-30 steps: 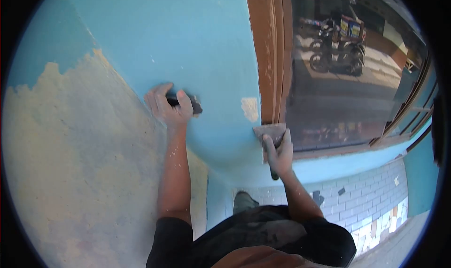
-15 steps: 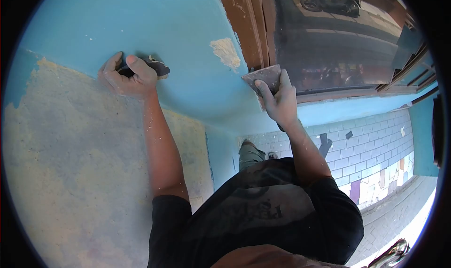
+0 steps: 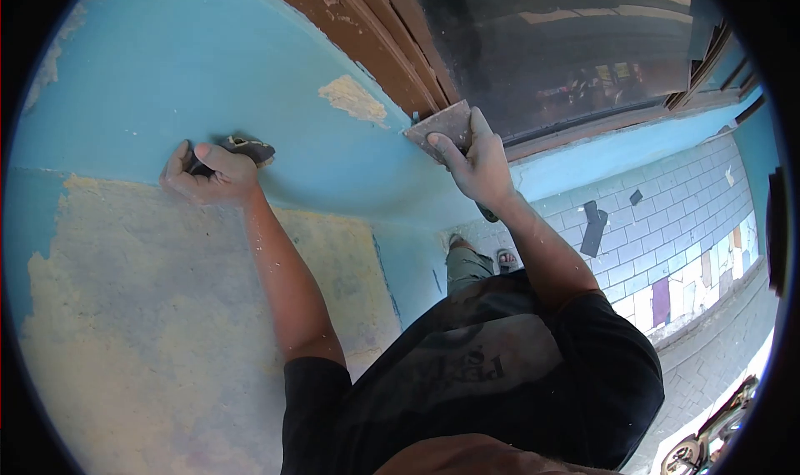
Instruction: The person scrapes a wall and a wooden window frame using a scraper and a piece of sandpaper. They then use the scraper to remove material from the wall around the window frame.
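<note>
My left hand (image 3: 212,173) is closed around a folded black sheet that looks like sandpaper (image 3: 250,148), its torn edge sticking out past the thumb. That hand lies against the blue wall (image 3: 217,75), just above a bare grey-yellow patch (image 3: 167,275). In my right hand (image 3: 482,162) is a putty knife (image 3: 446,127), its wide, stained blade pinched under my thumb. The dark end of its handle pokes out below the palm. The blade is close to the lower corner of the brown window frame (image 3: 400,50). Both hands are dusty.
A chipped pale spot (image 3: 353,98) marks the blue wall between my hands. Dark glass (image 3: 567,67) reflects the street at upper right. Dark strips (image 3: 593,228) lie on the tiled floor (image 3: 658,217). Part of a motorcycle (image 3: 704,442) shows at lower right.
The view has tilted, so the wall and window sit differently in it. My left hand appears lower, and my right hand slightly further left; both keep their holds.
</note>
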`<state>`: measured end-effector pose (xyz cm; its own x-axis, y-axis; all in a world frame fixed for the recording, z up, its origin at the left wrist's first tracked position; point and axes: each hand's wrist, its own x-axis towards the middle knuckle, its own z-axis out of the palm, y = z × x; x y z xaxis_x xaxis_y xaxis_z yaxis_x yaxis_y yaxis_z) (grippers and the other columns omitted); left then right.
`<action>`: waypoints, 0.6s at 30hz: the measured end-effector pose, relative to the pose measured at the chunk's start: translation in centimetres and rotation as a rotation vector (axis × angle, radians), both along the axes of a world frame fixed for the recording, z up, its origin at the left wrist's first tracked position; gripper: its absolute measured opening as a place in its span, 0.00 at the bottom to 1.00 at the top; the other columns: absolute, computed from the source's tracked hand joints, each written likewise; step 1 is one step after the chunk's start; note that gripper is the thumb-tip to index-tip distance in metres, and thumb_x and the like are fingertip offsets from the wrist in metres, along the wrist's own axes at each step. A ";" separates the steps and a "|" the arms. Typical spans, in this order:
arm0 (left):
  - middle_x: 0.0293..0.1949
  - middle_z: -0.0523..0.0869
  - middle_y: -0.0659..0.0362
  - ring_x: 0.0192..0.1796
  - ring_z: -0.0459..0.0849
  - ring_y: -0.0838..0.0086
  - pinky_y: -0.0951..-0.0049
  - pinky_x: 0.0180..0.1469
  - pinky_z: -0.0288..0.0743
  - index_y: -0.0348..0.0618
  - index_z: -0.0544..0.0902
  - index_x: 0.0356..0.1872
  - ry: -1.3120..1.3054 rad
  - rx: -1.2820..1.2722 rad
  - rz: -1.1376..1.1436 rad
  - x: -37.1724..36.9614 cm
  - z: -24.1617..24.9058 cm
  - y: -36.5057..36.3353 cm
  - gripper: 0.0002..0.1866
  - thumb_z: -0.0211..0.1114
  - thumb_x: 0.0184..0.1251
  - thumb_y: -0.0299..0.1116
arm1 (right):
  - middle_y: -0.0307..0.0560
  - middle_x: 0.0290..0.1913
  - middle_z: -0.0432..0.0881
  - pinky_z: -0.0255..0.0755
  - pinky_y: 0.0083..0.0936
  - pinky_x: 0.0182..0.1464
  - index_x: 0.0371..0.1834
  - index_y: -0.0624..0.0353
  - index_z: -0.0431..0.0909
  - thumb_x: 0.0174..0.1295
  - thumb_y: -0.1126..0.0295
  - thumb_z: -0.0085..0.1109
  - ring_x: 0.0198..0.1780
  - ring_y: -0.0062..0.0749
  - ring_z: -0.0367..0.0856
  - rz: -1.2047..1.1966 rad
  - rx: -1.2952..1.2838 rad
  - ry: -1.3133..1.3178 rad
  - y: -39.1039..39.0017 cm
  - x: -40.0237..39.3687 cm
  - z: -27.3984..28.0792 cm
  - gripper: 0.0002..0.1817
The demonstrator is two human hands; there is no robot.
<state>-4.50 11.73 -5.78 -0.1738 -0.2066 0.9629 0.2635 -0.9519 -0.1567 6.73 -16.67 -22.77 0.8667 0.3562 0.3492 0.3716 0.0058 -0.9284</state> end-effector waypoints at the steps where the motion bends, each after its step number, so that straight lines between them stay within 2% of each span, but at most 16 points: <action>1: 0.32 0.77 0.61 0.36 0.75 0.70 0.68 0.37 0.70 0.39 0.81 0.36 -0.010 0.018 -0.033 0.3 0.1 0.1 0.27 0.59 0.80 0.56 | 0.64 0.22 0.80 0.74 0.42 0.28 0.44 0.68 0.71 0.69 0.55 0.71 0.26 0.59 0.85 0.019 0.001 -0.051 -0.1 0.5 0.6 0.25; 3: 0.32 0.77 0.60 0.36 0.75 0.70 0.68 0.37 0.70 0.38 0.81 0.37 0.011 0.021 -0.059 0.1 -0.6 -0.1 0.26 0.59 0.81 0.56 | 0.64 0.23 0.81 0.75 0.43 0.30 0.45 0.68 0.71 0.69 0.55 0.70 0.27 0.60 0.86 0.046 -0.012 -0.070 -0.6 0.3 1.8 0.25; 5: 0.32 0.77 0.60 0.37 0.75 0.70 0.68 0.37 0.70 0.38 0.81 0.37 0.044 -0.071 -0.050 -0.5 -1.1 -0.6 0.26 0.58 0.81 0.55 | 0.63 0.25 0.83 0.78 0.42 0.33 0.46 0.68 0.71 0.69 0.55 0.70 0.31 0.62 0.87 0.067 -0.156 -0.036 -0.4 -0.5 3.4 0.25; 8: 0.33 0.77 0.59 0.37 0.75 0.69 0.68 0.38 0.70 0.38 0.81 0.38 0.030 -0.030 -0.023 -0.1 -0.4 -0.2 0.26 0.57 0.81 0.55 | 0.64 0.26 0.84 0.80 0.41 0.34 0.46 0.67 0.71 0.69 0.55 0.70 0.33 0.62 0.88 0.034 0.000 -0.022 -0.6 -0.2 1.3 0.25; 11: 0.34 0.77 0.59 0.36 0.75 0.70 0.68 0.37 0.71 0.38 0.81 0.38 0.012 0.034 0.025 0.2 0.2 0.2 0.26 0.58 0.82 0.55 | 0.65 0.27 0.84 0.79 0.42 0.34 0.46 0.68 0.71 0.69 0.55 0.70 0.33 0.62 0.88 0.052 0.065 -0.084 -0.2 0.2 1.7 0.25; 14: 0.35 0.77 0.58 0.35 0.76 0.71 0.69 0.36 0.72 0.37 0.80 0.37 0.056 0.006 0.040 -0.6 -0.5 0.0 0.25 0.58 0.82 0.53 | 0.66 0.27 0.84 0.79 0.42 0.33 0.46 0.68 0.72 0.69 0.55 0.70 0.32 0.63 0.88 0.104 -0.104 -0.001 -0.6 0.2 3.9 0.25; 18: 0.34 0.77 0.58 0.36 0.76 0.71 0.69 0.36 0.72 0.37 0.81 0.37 0.032 0.027 0.048 -0.3 -0.3 0.2 0.25 0.59 0.81 0.54 | 0.67 0.27 0.83 0.78 0.41 0.32 0.46 0.68 0.72 0.70 0.55 0.70 0.31 0.63 0.87 0.057 -0.037 -0.013 -0.3 -0.4 2.9 0.25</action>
<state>-4.81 11.95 -6.04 -0.1320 -0.2402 0.9617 0.3035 -0.9334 -0.1914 6.38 -16.95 -19.88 0.8398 0.4180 0.3464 0.3840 -0.0065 -0.9233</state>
